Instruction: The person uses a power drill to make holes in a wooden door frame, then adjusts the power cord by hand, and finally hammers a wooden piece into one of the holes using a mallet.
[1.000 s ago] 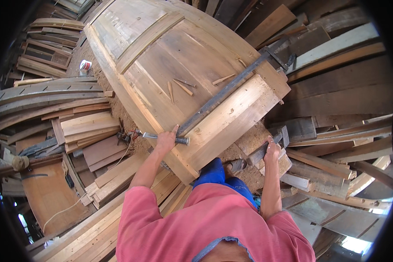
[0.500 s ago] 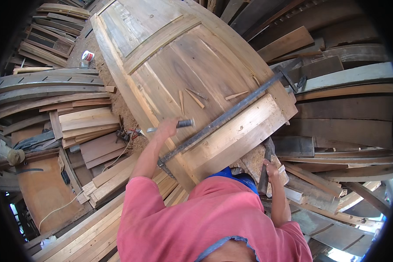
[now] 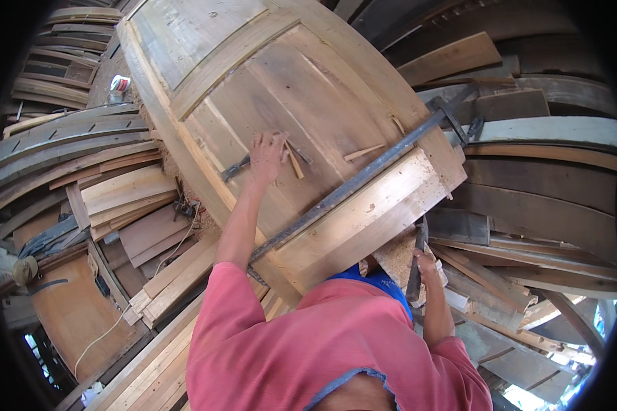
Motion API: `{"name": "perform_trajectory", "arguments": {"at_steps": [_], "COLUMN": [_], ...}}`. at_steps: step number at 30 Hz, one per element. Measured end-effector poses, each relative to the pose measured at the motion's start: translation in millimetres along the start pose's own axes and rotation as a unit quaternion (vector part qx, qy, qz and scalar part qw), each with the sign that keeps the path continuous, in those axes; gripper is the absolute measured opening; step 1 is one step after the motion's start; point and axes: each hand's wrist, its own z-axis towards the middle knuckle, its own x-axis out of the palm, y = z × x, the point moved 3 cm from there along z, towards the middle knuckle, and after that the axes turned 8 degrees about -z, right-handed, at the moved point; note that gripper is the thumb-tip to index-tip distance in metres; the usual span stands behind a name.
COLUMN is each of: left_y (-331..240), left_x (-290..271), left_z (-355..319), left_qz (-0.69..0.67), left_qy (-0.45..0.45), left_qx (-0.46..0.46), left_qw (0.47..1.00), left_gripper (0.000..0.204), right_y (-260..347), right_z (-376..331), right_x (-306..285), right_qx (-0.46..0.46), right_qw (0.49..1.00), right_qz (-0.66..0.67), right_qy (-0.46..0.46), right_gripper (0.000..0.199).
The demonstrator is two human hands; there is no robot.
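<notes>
A large wooden door panel (image 3: 301, 89) lies flat in front of me, with a long dark metal bar clamp (image 3: 363, 175) running diagonally across its near end. My left hand (image 3: 267, 154) rests on the panel and grips a short dark metal tool (image 3: 234, 167) that sticks out to its left. Its fingers lie beside some small loose wood slivers (image 3: 295, 163). My right hand (image 3: 426, 264) is low at the panel's near right corner. It is closed round the handle of a dark tool (image 3: 415, 264) held upright next to a pale wood block (image 3: 397, 257).
Stacks of planks (image 3: 116, 192) and curved boards (image 3: 62, 137) lie to the left, and dark boards (image 3: 548, 178) are piled to the right. A small red and white can (image 3: 119, 83) stands far left. A white cord (image 3: 116, 322) trails over the lower-left timber.
My left hand has moved from the panel's near edge up onto its surface beside the slivers, carrying the metal tool. My right hand stays low at the right corner.
</notes>
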Motion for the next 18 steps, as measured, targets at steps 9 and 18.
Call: {"name": "perform_trajectory", "arguments": {"at_steps": [9,18], "left_y": [-144.2,-214.6], "left_x": [105.2,64.5], "left_z": [27.2,51.9], "left_qz": [-0.049,-0.239], "left_qy": [0.100,0.171], "left_qx": [0.170,0.105], "left_qw": [0.979,0.950], "left_gripper": [0.044,0.043], "right_y": [9.1,66.2], "right_z": [-32.8,-115.5], "right_x": [1.9,-65.2], "right_qx": [-0.043,-0.215], "right_qw": [0.984,0.965], "right_qz": [0.168,0.099], "right_qy": [-0.035,-0.109], "right_gripper": [0.018,0.030]}}
